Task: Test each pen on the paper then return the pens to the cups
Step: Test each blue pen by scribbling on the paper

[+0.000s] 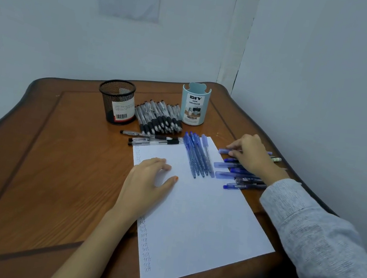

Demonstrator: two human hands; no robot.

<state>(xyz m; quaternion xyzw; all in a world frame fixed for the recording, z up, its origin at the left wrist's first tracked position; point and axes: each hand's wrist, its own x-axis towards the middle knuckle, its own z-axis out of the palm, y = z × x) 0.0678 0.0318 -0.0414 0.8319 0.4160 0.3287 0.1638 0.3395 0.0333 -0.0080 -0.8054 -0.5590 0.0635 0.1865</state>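
While the right hand (250, 155) curls its fingers down over a capped blue pen (224, 150) just off the right edge of the paper (202, 214), gripping the barrel, the left hand (147, 176) lies flat on the paper's left half, fingers relaxed and spread, holding nothing. A ribbed grey knit sleeve (307, 230) covers the right forearm. Below the gripped pen, more translucent blue pens (239, 176) lie side by side beside the paper's right edge, some tips overlapping it. On the paper's upper right part, a tight row of slim blue pens (196, 155) points down the smooth white sheet. Small handwritten marks (146, 246) run in a column down the paper's left edge. Three clear pens (151, 139) with black caps lie along the paper's top edge. Beyond that edge sits a heap of pens with black rubber grips (159, 118), flanked by a round black wire-mesh cup (117, 102) on the left and a smooth pale blue plastic cup (194, 104) on the right. All rests on a glossy wooden table (29, 162) with curved edges
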